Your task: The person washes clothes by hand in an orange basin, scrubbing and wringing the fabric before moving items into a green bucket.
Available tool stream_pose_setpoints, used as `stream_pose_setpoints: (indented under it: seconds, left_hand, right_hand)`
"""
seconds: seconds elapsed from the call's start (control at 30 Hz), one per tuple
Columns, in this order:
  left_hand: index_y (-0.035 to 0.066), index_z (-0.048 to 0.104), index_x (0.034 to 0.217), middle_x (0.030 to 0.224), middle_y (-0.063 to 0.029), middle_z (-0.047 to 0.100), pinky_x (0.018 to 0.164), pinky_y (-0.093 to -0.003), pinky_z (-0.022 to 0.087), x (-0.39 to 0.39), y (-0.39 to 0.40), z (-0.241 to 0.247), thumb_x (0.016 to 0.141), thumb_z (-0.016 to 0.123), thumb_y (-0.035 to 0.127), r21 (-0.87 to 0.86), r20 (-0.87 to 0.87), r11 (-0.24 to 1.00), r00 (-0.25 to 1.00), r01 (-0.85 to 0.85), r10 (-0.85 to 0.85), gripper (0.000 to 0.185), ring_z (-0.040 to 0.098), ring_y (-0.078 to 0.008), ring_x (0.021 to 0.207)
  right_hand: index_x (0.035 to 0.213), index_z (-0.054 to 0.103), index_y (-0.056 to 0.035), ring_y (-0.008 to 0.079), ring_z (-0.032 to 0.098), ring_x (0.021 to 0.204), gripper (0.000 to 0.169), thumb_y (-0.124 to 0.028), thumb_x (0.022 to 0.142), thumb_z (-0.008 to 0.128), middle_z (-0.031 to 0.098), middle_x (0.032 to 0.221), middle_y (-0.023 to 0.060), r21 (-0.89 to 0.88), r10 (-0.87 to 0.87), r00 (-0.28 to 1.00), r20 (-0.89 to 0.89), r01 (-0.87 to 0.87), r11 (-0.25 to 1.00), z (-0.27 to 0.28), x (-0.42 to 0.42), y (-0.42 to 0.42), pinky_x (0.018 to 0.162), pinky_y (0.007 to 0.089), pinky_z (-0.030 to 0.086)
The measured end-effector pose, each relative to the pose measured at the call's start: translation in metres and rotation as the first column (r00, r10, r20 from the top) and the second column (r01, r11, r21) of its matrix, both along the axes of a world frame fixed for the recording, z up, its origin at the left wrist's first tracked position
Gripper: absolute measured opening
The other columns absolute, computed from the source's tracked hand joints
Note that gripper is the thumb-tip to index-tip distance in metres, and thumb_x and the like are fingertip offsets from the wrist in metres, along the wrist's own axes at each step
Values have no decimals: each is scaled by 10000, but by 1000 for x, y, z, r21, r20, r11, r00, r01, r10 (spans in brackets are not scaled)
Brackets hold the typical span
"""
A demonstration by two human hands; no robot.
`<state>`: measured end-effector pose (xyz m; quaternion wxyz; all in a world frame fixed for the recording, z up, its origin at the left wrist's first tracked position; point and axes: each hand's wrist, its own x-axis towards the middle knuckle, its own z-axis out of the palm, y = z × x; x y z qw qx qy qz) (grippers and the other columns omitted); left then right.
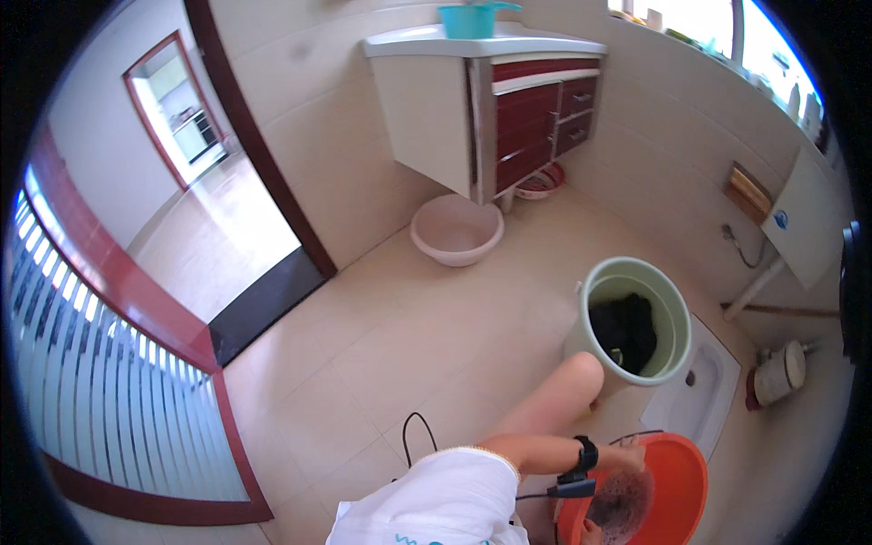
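Note:
An orange plastic bucket (pixel 689 477) stands at the lower right, with foamy, greyish water (pixel 621 505) inside. My left hand (pixel 628 458), below a black wrist strap (pixel 586 455) with a black device, reaches over the bucket's upper rim to the edge of the foam. Its fingers look bent, but whether they grip anything is unclear. At the bottom edge, my right hand (pixel 591 533) is partly cut off, low against the bucket's inner side; its grasp cannot be made out. Above my bare knee, a pale green bucket (pixel 671 286) contains dark cloth (pixel 623 330).
A white squat toilet (pixel 715 381) lies beside both buckets. A pink basin (pixel 456 257) sits under a wall-hung washbasin cabinet (pixel 436 116). Past it is a doorway with a dark threshold (pixel 269 306). A black cable (pixel 405 436) loops near my white sleeve.

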<state>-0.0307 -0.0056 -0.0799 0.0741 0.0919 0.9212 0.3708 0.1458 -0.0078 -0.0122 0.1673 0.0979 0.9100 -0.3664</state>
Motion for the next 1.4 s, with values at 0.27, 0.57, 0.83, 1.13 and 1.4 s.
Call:
stream_pose_setpoints:
  seconds: [0.27,0.57,0.83,1.13,1.4]
  left_hand:
    - [-60,519,896,1294,-229,160,721,-428,439,-17,-10,20,643,569,58,-23,361,862,808,507,-466,283,410,-419,992]
    - [-25,497,1017,1172,-190,354,756,-360,444,-8,-36,55,688,594,181,-31,274,907,876,420,-396,400,468,-304,970]
    - [-12,400,1169,1168,-178,408,818,-331,416,-43,-32,153,737,591,214,166,244,886,852,433,-463,524,435,-246,1055]
    - [15,397,1186,1119,-139,468,823,-318,378,-43,-33,202,751,569,270,455,544,763,536,459,-646,533,447,-215,1017]
    - [38,499,1040,953,-63,529,739,-301,406,-54,-24,163,786,527,259,651,588,690,364,316,-722,337,487,-157,857]
  right_hand:
    - [1025,538,0,304,561,851,339,-223,770,529,576,914,205,-76,-52,999,13,53,996,42,-12,-27,716,351,421]
    - [958,563,-30,246,552,757,348,-334,806,487,590,832,163,-154,-222,972,80,232,960,84,-10,-20,679,337,420]
    - [1013,525,21,255,529,813,442,-366,804,489,563,885,205,-303,-191,969,156,232,924,74,-18,6,707,339,404]
    - [1115,483,3,156,530,814,425,-281,802,528,571,957,86,-424,-462,865,196,500,755,65,17,51,702,268,436]
    - [1185,412,-8,157,522,834,472,-250,801,541,555,967,102,-394,-536,817,211,574,718,49,12,81,689,278,444]
